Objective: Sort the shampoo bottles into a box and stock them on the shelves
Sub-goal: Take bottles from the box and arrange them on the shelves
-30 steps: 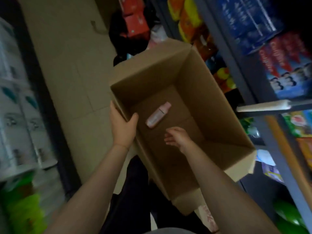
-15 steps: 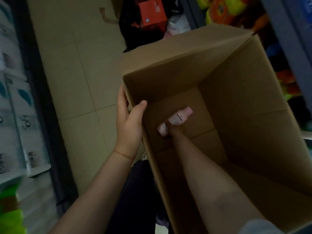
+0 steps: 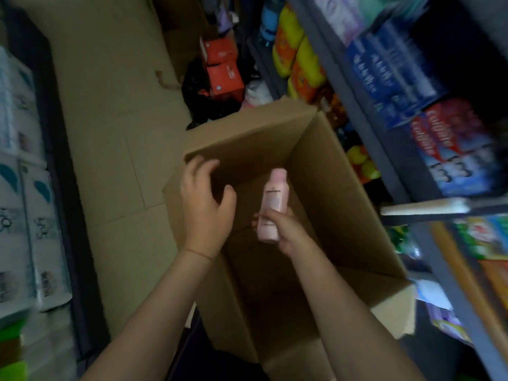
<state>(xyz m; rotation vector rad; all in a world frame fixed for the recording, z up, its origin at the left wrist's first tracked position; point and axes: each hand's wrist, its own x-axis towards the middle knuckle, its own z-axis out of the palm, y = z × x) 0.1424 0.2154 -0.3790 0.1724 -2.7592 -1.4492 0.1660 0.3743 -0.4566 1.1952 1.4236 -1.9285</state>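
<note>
Shelves (image 3: 365,111) packed with toothpaste cartons (image 3: 450,149) and yellow packs run along the right of a tiled shop aisle, where an open cardboard box (image 3: 324,171) stands on the floor (image 3: 110,111). Above the box's open top, the right hand (image 3: 286,229) wraps its fingers around the lower half of a pink shampoo bottle (image 3: 272,204), cap pointing away. The left hand (image 3: 204,204) hovers beside the box's left wall, fingers loosely curled and holding nothing.
</note>
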